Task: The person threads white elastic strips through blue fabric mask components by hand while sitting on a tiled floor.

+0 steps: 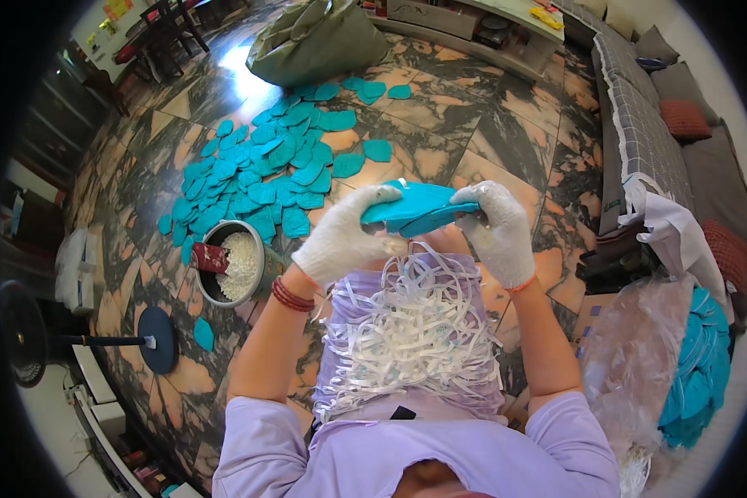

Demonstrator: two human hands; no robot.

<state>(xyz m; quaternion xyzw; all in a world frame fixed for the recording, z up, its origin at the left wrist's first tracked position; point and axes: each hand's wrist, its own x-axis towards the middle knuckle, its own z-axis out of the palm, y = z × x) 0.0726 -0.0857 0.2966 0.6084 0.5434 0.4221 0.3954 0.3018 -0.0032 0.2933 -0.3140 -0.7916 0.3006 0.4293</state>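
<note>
Both of my hands wear white knit gloves. My left hand and my right hand grip the two ends of a small stack of teal, leaf-shaped flat pieces, held level in front of my chest. A heap of thin white strips lies on my lap just below the hands. Red bangles sit on my left wrist.
Many teal pieces are spread on the marble floor ahead. A metal pot of white granules with a dark red scoop stands at left. A green sack lies farther back. A clear plastic bag with teal pieces and a sofa are at right; a fan base at left.
</note>
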